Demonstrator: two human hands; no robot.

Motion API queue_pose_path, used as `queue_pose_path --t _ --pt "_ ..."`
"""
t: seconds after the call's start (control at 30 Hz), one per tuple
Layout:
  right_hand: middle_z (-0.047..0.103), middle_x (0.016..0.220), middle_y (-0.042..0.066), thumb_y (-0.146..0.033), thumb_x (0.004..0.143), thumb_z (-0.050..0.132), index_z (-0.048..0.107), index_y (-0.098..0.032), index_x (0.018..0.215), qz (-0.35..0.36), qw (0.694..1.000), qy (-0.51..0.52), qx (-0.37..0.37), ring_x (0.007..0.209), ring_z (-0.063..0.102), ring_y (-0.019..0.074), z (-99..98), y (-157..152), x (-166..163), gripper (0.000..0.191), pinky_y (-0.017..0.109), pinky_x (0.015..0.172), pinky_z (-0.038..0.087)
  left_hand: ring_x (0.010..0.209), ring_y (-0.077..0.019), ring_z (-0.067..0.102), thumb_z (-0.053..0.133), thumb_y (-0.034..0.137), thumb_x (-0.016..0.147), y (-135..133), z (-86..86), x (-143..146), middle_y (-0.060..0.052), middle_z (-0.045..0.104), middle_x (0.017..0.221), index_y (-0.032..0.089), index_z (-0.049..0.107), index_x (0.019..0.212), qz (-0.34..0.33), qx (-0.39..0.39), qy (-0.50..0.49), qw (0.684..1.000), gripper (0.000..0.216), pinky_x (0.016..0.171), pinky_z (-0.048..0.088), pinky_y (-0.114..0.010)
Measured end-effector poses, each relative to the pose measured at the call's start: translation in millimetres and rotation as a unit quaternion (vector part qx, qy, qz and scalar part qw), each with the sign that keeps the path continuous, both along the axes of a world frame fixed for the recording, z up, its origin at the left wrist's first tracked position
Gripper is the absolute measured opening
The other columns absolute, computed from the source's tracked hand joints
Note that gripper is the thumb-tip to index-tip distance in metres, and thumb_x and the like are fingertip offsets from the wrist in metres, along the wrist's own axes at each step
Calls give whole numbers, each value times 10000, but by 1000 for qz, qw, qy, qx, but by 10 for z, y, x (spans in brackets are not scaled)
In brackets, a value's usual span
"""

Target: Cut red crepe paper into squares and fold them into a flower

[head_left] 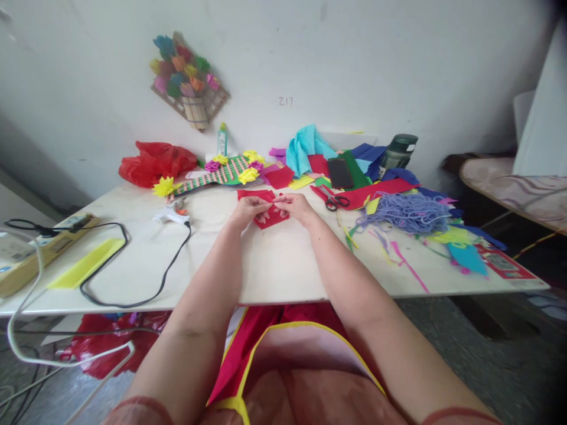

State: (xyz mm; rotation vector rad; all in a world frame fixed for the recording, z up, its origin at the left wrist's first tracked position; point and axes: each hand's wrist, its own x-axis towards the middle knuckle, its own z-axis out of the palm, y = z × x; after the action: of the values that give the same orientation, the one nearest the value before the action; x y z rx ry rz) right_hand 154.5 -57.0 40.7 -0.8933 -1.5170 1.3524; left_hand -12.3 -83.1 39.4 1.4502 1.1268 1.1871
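Observation:
My left hand (251, 211) and my right hand (293, 208) meet over the middle of the white table (283, 265). Fingers on both sides pinch a piece of red paper (271, 222), perhaps crepe, with their tips almost touching. Part of the paper shows behind and below the fingers; the rest is covered. Right of my right hand, scissors (335, 202) with dark handles rest by a long red strip (376, 192). Beyond my left hand lies a green-and-striped craft piece (221, 172) decorated with yellow and purple paper flowers.
A white glue gun (172, 215) with a black cord lies left, near a power strip (48, 248) and yellow sheet (86, 264). To the right are purple yarn (407, 213), a phone (340, 173), a dark bottle (398, 154) and coloured paper scraps. A red bag (155, 162) sits back left.

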Motion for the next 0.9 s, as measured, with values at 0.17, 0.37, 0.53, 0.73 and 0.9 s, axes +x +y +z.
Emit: queue_pose_path --t 0.17,0.37,0.53,0.73,0.9 --pt "607 504 1 -209 753 631 615 -115 649 29 999 -29 3 370 455 47 -19 10 28 141 160 373 375 389 -94 526 754 400 597 33 -43 -17 -23 614 508 105 610 703 0 10 23 1000 345 393 407 -196" --pt "558 427 -21 -238 698 692 579 -124 562 8 999 -47 12 331 398 36 -34 41 17 210 157 345 336 386 -98 530 743 406 613 37 -50 -11 -31 623 517 111 612 702 -7 11 38 999 335 386 411 -197" --pt "559 416 -17 -237 688 692 574 -128 537 -13 999 -28 27 310 386 35 -35 48 21 220 161 333 320 415 -112 564 759 377 595 17 -9 -30 -38 633 531 116 577 649 29 -21 -1 999 323 412 436 -204" --pt "562 421 -14 -214 713 656 569 -129 541 -45 998 -4 32 307 385 37 -72 96 21 211 162 332 329 427 -105 576 742 363 625 81 -40 -93 -48 642 545 111 555 634 83 -47 -42 995 314 422 441 -188" --pt "569 434 -7 -240 710 671 559 -132 549 -69 997 25 17 316 391 39 -69 120 37 224 165 335 330 422 -104 576 668 436 703 84 -27 -89 -50 638 553 106 545 677 123 -32 -99 987 353 412 436 -183"
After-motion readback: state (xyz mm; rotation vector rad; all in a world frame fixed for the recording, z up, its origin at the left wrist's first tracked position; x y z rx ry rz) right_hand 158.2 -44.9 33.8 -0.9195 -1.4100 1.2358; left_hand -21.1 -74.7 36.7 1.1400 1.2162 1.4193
